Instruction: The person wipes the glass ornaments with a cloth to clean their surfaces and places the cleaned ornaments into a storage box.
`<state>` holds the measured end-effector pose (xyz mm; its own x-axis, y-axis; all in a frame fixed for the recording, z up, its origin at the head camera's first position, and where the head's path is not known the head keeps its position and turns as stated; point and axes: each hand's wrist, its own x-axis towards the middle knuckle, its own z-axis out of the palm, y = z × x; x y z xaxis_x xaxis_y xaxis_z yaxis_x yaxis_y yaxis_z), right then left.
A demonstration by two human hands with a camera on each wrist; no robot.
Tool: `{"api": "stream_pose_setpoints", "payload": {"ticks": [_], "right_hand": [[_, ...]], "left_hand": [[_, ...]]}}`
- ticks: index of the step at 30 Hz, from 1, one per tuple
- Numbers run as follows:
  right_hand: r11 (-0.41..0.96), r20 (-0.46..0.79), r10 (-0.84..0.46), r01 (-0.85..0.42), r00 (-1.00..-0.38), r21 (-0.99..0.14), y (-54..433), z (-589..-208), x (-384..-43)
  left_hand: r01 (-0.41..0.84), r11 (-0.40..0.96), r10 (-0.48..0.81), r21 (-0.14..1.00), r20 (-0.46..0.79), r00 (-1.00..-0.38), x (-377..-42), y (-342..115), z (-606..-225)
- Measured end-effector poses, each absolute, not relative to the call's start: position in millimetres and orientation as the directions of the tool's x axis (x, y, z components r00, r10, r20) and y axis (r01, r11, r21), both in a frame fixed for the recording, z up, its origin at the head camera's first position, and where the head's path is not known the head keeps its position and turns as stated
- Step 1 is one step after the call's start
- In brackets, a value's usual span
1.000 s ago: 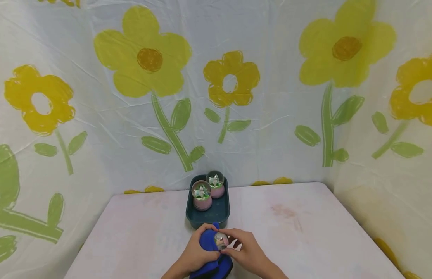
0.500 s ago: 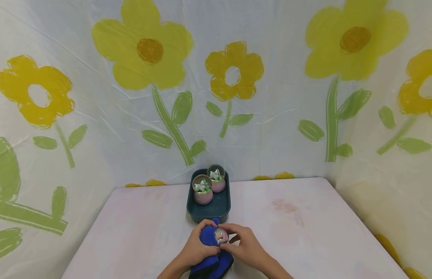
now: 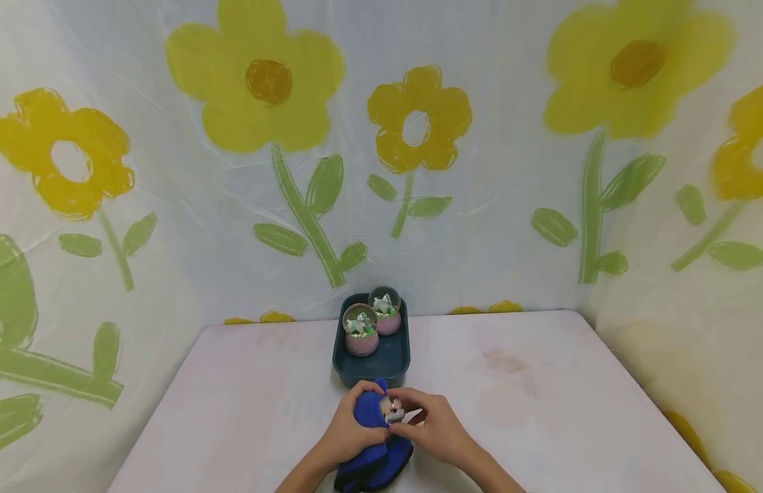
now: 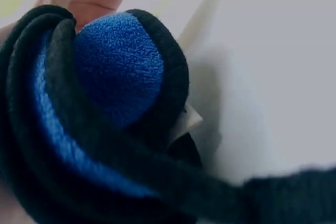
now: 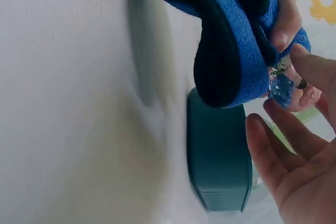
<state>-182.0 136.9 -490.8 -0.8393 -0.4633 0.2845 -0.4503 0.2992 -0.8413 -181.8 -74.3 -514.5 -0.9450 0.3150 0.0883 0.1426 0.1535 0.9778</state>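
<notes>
In the head view, my left hand (image 3: 352,428) grips a blue terry cloth with black edging (image 3: 368,411), bunched around one side of a small snow globe (image 3: 392,409). My right hand (image 3: 435,426) pinches the globe between thumb and fingertips from the other side. Pinkish and clear parts of the globe (image 5: 287,90) show beside the cloth in the right wrist view; the rest is covered by cloth and fingers. Loose folds of the cloth (image 4: 118,66) fill much of the left wrist view and hang below the hands.
Just beyond the hands stands a dark teal tray (image 3: 388,363). Inside it are two snow globes with pink bases, one nearer (image 3: 361,333) and one behind (image 3: 384,310). A flower-printed curtain (image 3: 480,205) rises behind the pale table (image 3: 246,397).
The snow globe has turned between my hands, so a different side of it shows. Both hands keep their hold close to the same place, while the head view has tilted slightly.
</notes>
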Motion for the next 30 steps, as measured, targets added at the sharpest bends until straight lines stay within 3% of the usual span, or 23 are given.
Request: {"api": "stream_pose_setpoints", "payload": {"ticks": [7,12,16,20,26,28,30], "right_hand": [[0.269,0.349,-0.436,-0.490,-0.829,-0.829,135,-488,-193],[0.298,0.245,-0.359,-0.359,-0.901,-0.884,133,-487,-188],[0.320,0.210,-0.353,-0.329,-0.912,-0.889,131,-488,-179],[0.246,0.346,-0.407,-0.466,-0.845,-0.850,131,-488,-174],[0.122,0.618,-0.488,-0.750,-0.616,-0.650,135,-494,-179],[0.131,0.625,-0.506,-0.769,-0.594,-0.626,136,-498,-182],[0.180,0.579,-0.516,-0.741,-0.631,-0.647,136,-501,-183]], "left_hand": [[0.236,0.184,0.318,0.954,0.169,-0.933,-195,-75,-502],[0.264,0.216,0.327,0.940,0.185,-0.927,-193,-74,-503],[0.240,0.158,0.344,0.958,0.174,-0.923,-187,-76,-513],[0.174,0.073,0.361,0.982,0.136,-0.922,-185,-78,-523],[0.112,-0.030,0.416,0.993,0.114,-0.902,-189,-81,-529],[0.114,-0.041,0.425,0.993,0.120,-0.897,-189,-81,-528],[0.121,-0.027,0.425,0.992,0.121,-0.897,-189,-81,-528]]}}
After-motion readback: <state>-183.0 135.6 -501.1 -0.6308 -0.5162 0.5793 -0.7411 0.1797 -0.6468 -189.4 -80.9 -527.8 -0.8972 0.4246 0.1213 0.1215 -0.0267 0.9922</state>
